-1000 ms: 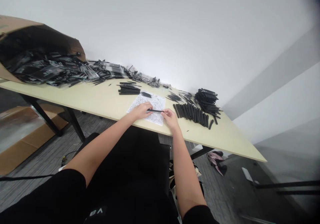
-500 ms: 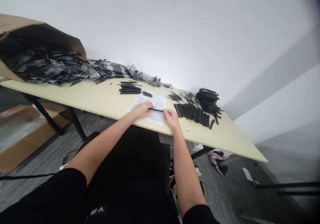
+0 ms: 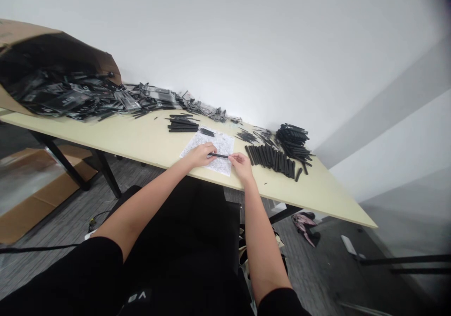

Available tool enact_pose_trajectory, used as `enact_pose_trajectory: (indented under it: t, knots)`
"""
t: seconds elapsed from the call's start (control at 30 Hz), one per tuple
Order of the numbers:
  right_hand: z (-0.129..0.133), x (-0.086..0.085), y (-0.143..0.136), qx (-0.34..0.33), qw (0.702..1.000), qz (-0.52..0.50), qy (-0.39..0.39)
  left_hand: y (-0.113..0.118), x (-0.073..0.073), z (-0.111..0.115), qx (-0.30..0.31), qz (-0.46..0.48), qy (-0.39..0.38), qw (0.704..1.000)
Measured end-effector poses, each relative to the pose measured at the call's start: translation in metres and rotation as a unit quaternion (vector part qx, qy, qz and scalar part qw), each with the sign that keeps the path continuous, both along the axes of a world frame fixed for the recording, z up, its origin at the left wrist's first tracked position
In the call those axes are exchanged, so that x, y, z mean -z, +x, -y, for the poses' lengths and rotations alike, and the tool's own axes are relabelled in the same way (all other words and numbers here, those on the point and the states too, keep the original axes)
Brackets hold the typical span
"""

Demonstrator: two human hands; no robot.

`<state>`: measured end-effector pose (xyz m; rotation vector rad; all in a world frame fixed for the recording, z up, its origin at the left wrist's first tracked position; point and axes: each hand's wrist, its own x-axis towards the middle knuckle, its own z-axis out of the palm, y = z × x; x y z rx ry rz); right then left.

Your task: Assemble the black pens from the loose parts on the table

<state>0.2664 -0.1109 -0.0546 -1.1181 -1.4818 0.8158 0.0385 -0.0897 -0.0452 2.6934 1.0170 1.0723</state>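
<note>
Between my two hands a slim black pen [image 3: 220,155] lies level, just over a scribbled white sheet of paper [image 3: 221,142]. My left hand [image 3: 201,155] is closed around its left end. At its right end, the thumb and fingertips of my right hand [image 3: 241,164] pinch the tip; any small part there is too fine to make out. Thin black sticks like refills [image 3: 207,132] rest on the sheet's upper part. A small stack of black pens [image 3: 183,124] is to the left of the sheet, and a row of black pens [image 3: 270,158] lies to the right.
A tipped cardboard box [image 3: 31,36] at the left spills clear-wrapped black packs [image 3: 70,100] along the wall. More black pens are heaped [image 3: 293,140] at the back right, near loose thin sticks [image 3: 247,136]. The pale table [image 3: 141,151] ends just before my body.
My right hand has shifted slightly left along the pen, its fingertips closer to my left hand. My left hand keeps its hold.
</note>
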Motion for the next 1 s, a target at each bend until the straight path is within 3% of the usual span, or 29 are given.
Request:
enact_pose_trajectory:
  t: [0.43,0.67,1.0]
  knots:
    - [0.0047,-0.0051,-0.0004,0.012,1.0,-0.008,-0.007,-0.0017,-0.0016,-0.0017,0.005,-0.004,-0.014,1.0]
    - [0.0076,-0.0068,-0.0013,0.037,0.991,0.127,0.006,-0.0013,-0.0009,-0.002,0.005,0.001,-0.005,1.0]
    - [0.0011,-0.0019,-0.0003,-0.003,0.999,0.038,-0.004,-0.0009,-0.0002,-0.0028,-0.015,-0.009,-0.016,1.0]
